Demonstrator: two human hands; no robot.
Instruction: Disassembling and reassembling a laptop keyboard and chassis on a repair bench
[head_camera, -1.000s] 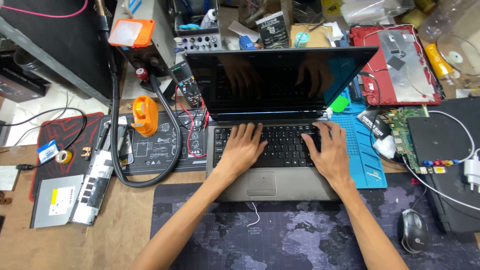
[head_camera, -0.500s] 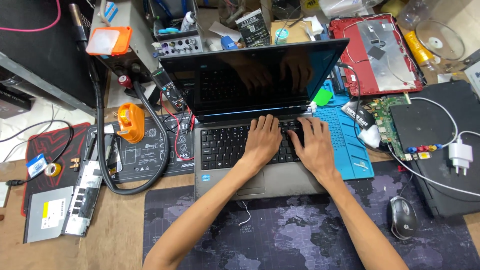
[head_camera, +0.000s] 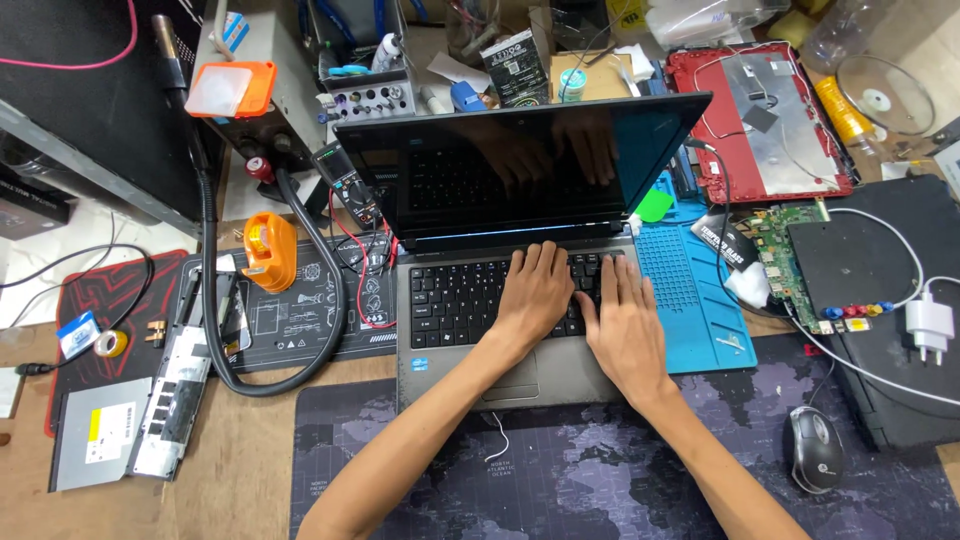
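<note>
Laptop: open on the desk in front of me, its front edge on the dark map-printed mat, screen black and tilted back.
My left hand: flat on the keyboard, fingers spread over the middle keys, gripping nothing.
My right hand: flat on the keys just beside the left, the two nearly touching; palm over the right palm rest, holding nothing.
Keys pressed: I cannot tell, my fingers hide them.
Right of the laptop: blue work mat, then a bare green circuit board and a black case.
Mouse: on the mat, well apart from my right hand.
Left of the laptop: orange tool, a looping black hose, and an optical drive near the desk edge.
</note>
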